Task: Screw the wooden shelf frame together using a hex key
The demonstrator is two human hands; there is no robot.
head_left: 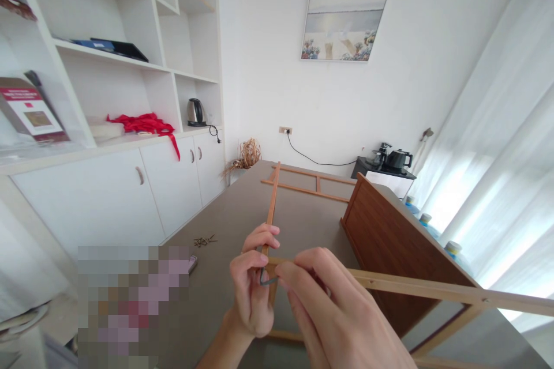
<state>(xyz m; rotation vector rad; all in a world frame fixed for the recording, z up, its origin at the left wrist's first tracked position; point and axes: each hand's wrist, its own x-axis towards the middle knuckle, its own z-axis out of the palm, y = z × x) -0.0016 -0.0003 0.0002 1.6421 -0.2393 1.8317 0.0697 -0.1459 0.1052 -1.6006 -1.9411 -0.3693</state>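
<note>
My left hand [255,282] is closed round a narrow wooden strip [273,199] where it meets a wooden frame [411,286]. Between the fingertips of my right hand [333,305] is the end of a bent grey hex key [269,281]. The key's other arm stands upright beside my left fingers, at the joint. Its tip and the screw head, if there is one, are hidden. The frame reaches to the right edge of the view, with small metal fasteners showing along its rail.
Several screws [205,240] lie on the grey table [225,277], left of my hands. A brown wooden panel [389,242] stands on edge at the right. Another slatted wooden frame [311,189] lies at the far end. Water bottles [426,220] line the curtain side.
</note>
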